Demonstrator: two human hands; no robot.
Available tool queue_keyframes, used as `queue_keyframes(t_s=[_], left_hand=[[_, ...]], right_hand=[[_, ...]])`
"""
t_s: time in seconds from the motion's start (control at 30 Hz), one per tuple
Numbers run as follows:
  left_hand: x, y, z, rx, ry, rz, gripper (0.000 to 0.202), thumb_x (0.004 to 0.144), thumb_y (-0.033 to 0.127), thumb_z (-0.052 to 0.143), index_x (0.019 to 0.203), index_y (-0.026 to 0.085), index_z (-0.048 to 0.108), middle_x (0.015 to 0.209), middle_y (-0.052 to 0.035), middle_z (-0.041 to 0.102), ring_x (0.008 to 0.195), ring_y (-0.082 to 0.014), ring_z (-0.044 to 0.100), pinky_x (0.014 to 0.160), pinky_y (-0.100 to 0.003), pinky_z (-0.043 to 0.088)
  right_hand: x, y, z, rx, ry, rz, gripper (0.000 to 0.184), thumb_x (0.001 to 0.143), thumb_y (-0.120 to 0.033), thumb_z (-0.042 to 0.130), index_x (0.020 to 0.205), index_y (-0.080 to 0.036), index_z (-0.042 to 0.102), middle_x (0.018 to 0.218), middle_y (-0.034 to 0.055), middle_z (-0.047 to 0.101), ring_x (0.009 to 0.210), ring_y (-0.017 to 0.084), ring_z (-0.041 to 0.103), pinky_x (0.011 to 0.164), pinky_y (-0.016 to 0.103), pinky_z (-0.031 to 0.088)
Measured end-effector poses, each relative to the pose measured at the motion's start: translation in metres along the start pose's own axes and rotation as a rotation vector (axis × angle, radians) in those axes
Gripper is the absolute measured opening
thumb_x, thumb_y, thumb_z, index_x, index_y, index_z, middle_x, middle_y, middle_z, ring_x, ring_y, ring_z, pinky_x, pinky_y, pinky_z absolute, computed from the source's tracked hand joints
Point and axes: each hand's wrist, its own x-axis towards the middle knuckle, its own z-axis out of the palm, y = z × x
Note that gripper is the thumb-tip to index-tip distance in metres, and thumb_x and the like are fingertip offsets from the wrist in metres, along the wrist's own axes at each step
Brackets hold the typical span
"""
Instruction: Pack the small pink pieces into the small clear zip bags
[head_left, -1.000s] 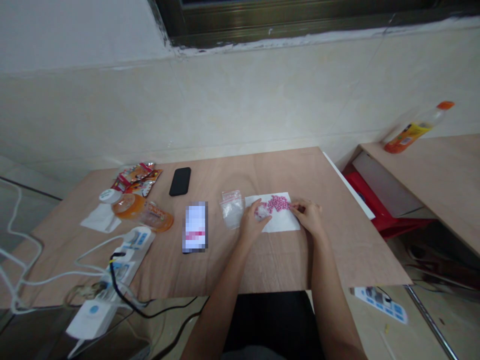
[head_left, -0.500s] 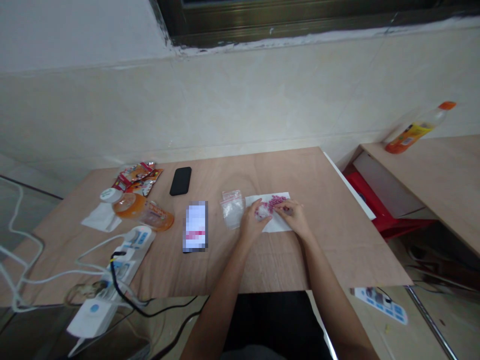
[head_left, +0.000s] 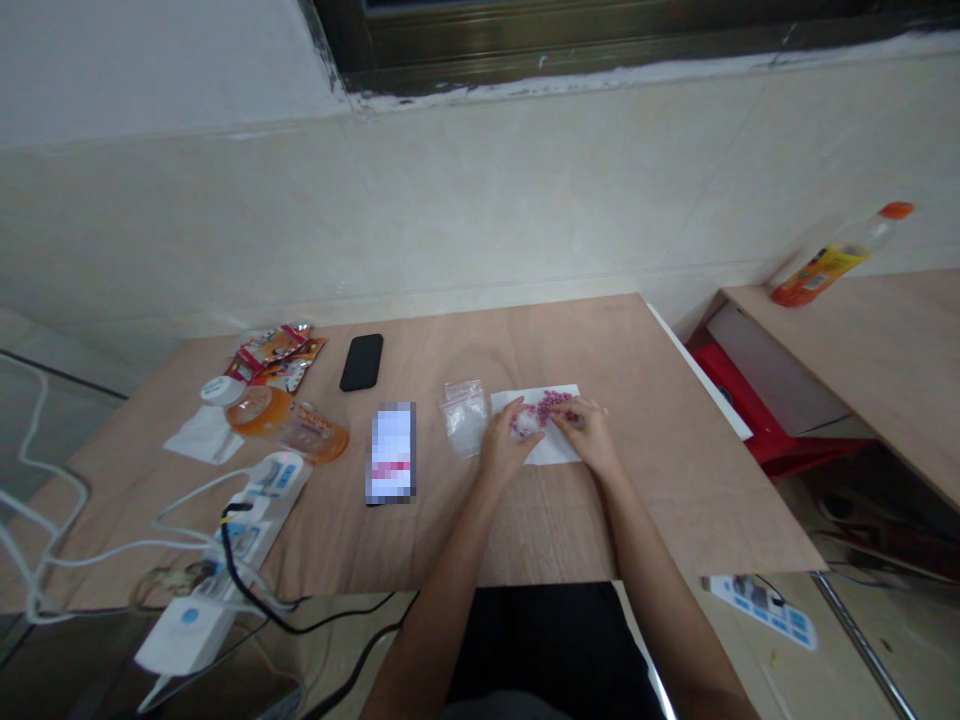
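On a white sheet of paper [head_left: 556, 452] lies a pile of small pink beads [head_left: 555, 398]. My left hand [head_left: 504, 440] curls its thumb and fingers around a small clear plastic bag [head_left: 528, 420] with some pink beads in it. Just to the right, my right hand [head_left: 591, 432] reaches in with fingertips pinched together, between the bag and the pile. Whatever those fingertips hold is too small to make out. Flat zip bags [head_left: 466, 422] of clear plastic lie left of my left hand.
Left of the bags are a lit phone [head_left: 391, 453], a black phone [head_left: 361, 362], a lying orange drink bottle [head_left: 285, 422], snack packets [head_left: 277, 355] and a power strip [head_left: 251, 530] with cables. Another bottle [head_left: 829, 265] stands on a second table [head_left: 900, 330] to the right.
Both hands stay in nearly the same place. The right fingertips have shifted very slightly, and the bead pile beside them looks a little smaller.
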Motion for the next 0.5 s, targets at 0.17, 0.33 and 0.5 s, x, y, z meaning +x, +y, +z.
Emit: queue_keyframes(t_s=[0.17,0.33,0.5], left_hand=[[0.0,0.0,-0.001,0.0,-0.007,0.002,0.068,0.068,0.02,0.079,0.13,0.023,0.051,0.118,-0.0083,0.066,0.108,-0.0227,0.061,0.096,-0.041,0.047],[0.0,0.0,-0.001,0.003,-0.001,0.002,0.067,0.068,0.019,0.079,0.13,0.023,0.051,0.118,-0.0082,0.066,0.108,-0.0228,0.061,0.096,-0.04,0.047],[0.0,0.001,0.0,0.007,-0.005,-0.005,0.068,0.068,0.019,0.079,0.13,0.023,0.051,0.118,-0.0079,0.067,0.107,-0.0227,0.062,0.095,-0.041,0.048]], right_hand=[[-0.002,0.022,-0.026,-0.137,0.074,0.154,0.027,0.083,-0.043,0.058,0.084,-0.023,0.076,0.079,0.0055,0.07,0.075,0.021,0.059,0.074,0.036,0.042],[-0.006,0.03,-0.036,-0.154,0.028,0.21,0.029,0.081,-0.044,0.058,0.082,-0.021,0.075,0.075,0.006,0.07,0.072,0.021,0.061,0.068,0.033,0.042],[-0.007,0.03,-0.034,-0.143,-0.03,0.193,0.026,0.078,-0.042,0.06,0.08,-0.021,0.075,0.077,0.0064,0.072,0.072,0.021,0.063,0.071,0.034,0.044]])
